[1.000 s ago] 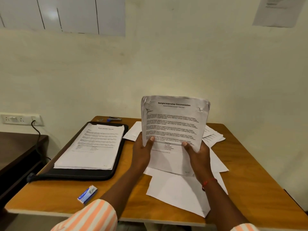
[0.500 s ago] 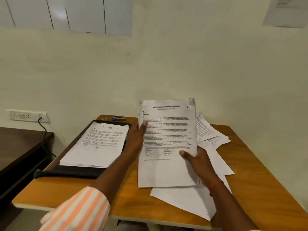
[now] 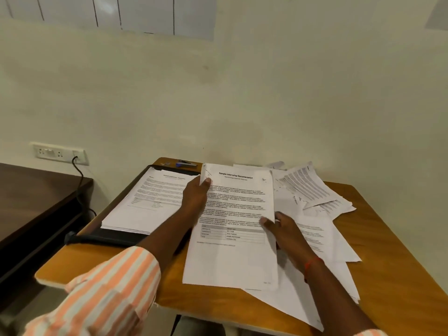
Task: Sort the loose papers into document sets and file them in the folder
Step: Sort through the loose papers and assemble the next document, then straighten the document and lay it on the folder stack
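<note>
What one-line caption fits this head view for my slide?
Left hand and right hand hold the internship document over loose papers, beside the black folder.

The white printed paper sheet (image 3: 232, 258) is pinched at its upper left edge by the left hand (image 3: 195, 197) — at its right edge, lower down, by the right hand (image 3: 284, 230).

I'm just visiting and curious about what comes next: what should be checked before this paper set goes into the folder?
1. Left hand grips the set at its top corner: ok.
2. Right hand holds its right edge: ok.
3. Folder lies open, a stack inside: ok.
4. Set stapled together: cannot tell.
5. Loose papers all sorted: not ok, several lie spread on the table.
</note>
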